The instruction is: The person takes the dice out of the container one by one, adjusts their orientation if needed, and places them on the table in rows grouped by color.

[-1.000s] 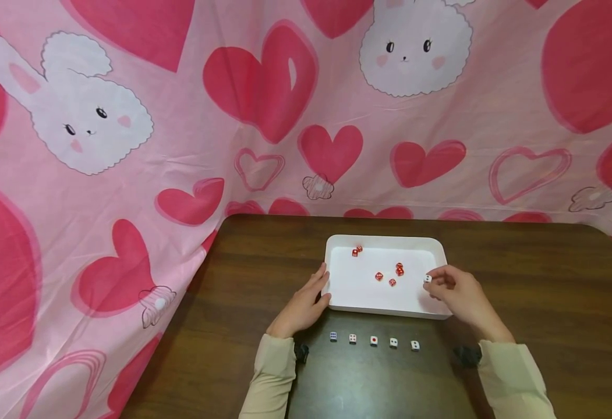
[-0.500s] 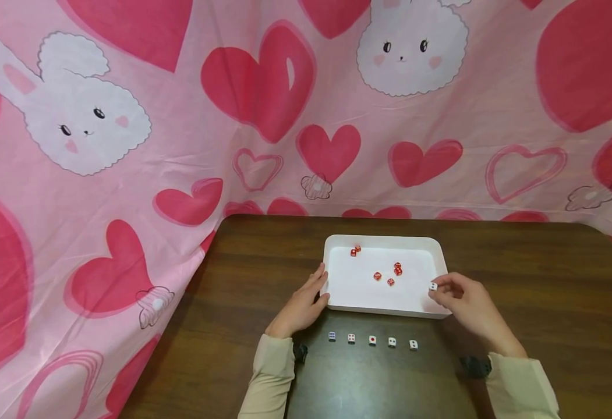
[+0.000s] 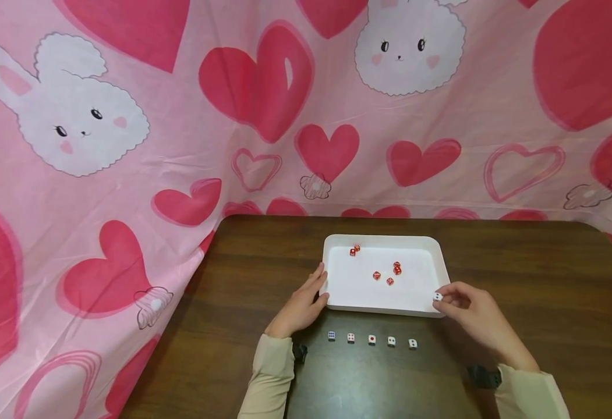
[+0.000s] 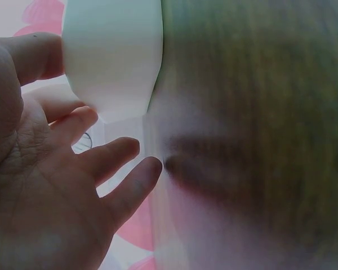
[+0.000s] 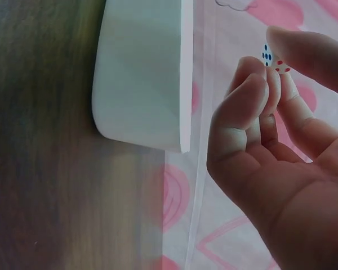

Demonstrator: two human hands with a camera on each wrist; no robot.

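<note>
Nearest the person, five white dice (image 3: 371, 340) lie in a row on the dark wooden table (image 3: 536, 279), just in front of the white tray (image 3: 384, 240). The right hand (image 3: 476, 319) pinches a white die (image 3: 437, 297) between thumb and curled fingertips (image 5: 253, 76) at the tray's near right corner; the right wrist view shows blue and red pips on it. The left hand (image 3: 302, 304) rests against the tray's left wall with fingers (image 4: 110, 154) straight and relaxed, gripping nothing. Inside the tray lie six red dice (image 3: 384, 267), two near its far left corner and four nearer the middle. Beyond the table hangs a pink cloth (image 3: 264, 105) printed with hearts and white bunnies.
</note>
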